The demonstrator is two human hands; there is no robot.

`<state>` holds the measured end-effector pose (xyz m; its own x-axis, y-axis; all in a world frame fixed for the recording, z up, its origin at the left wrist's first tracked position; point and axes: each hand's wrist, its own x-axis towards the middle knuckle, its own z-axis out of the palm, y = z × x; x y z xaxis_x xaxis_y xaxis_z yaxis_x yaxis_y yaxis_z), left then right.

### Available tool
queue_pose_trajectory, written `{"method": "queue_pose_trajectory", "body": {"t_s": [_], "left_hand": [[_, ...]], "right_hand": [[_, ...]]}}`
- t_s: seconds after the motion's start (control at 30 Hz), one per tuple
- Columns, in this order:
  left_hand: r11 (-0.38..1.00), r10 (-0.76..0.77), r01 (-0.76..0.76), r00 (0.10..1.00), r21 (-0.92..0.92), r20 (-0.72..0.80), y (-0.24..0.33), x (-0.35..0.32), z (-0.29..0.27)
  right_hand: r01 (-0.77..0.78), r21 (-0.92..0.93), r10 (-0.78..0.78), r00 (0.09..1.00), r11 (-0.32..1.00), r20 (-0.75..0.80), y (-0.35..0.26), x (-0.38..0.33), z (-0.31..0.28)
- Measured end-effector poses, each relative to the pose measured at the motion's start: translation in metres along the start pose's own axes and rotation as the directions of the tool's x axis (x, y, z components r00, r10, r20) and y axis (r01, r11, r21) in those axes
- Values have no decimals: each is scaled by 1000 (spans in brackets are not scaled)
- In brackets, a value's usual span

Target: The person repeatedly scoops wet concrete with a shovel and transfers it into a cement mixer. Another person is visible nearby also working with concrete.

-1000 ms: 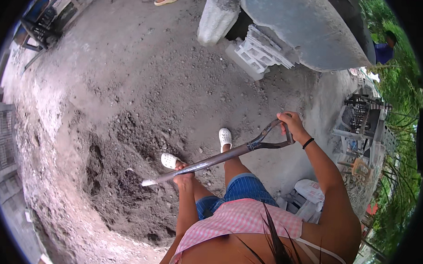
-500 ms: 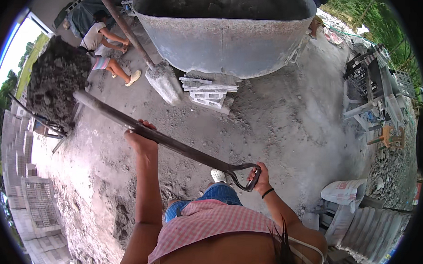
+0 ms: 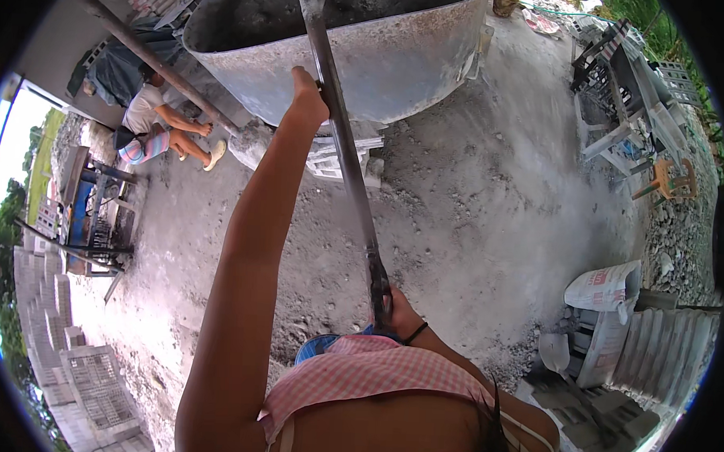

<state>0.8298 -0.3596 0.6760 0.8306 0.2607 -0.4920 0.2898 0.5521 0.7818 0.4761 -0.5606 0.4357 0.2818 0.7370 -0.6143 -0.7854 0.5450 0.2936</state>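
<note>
A long shovel point(image 3: 345, 150) runs away from my body, its dark shaft reaching over the rim of a big grey metal tub point(image 3: 359, 74). Most of its blade end lies beyond the top of the picture. My left hand point(image 3: 309, 101), arm stretched forward, is closed on the shaft in front of the tub's wall. Close to my waist, my right hand point(image 3: 400, 311) is wrapped round the black grip at the shovel's near end. Grey, dusty material point(image 3: 254, 11) shows inside the tub. Pale slabs and blocks point(image 3: 332, 165) sit under the tub's near side.
A crouching person point(image 3: 154, 123) is at the left, beside a slanting pole point(image 3: 149, 55). Stacked blocks point(image 3: 47, 327) stand at the left edge. To the right are a metal frame stand point(image 3: 621, 123), a wooden stool point(image 3: 670, 181), a white sack point(image 3: 607, 286) and corrugated sheets point(image 3: 665, 348).
The shovel has swung from the left to over the tub; the dark heap on its blade is out of sight now. My left arm has reached forward, and my right hand has moved nearer my body.
</note>
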Motion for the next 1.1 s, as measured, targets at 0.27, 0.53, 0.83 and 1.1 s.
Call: {"method": "queue_pose_trajectory", "body": {"t_s": [0.27, 0.53, 0.83, 1.1], "left_hand": [[779, -13, 305, 882, -549, 472, -91, -99, -206], [421, -308, -325, 827, -847, -471, -244, -294, -431], [9, -36, -749, 662, -663, -748, -301, -510, -481], [-57, -507, -936, 326, -346, -798, -414, -578, -575]], "right_hand": [[508, -318, -594, 741, 801, -314, -52, -101, -37], [137, -887, -589, 790, 441, -171, -92, -37, -4], [-96, -984, -98, 989, 151, -112, 18, 87, 56], [-583, -812, 157, 801, -16, -578, 103, 136, 40]]}}
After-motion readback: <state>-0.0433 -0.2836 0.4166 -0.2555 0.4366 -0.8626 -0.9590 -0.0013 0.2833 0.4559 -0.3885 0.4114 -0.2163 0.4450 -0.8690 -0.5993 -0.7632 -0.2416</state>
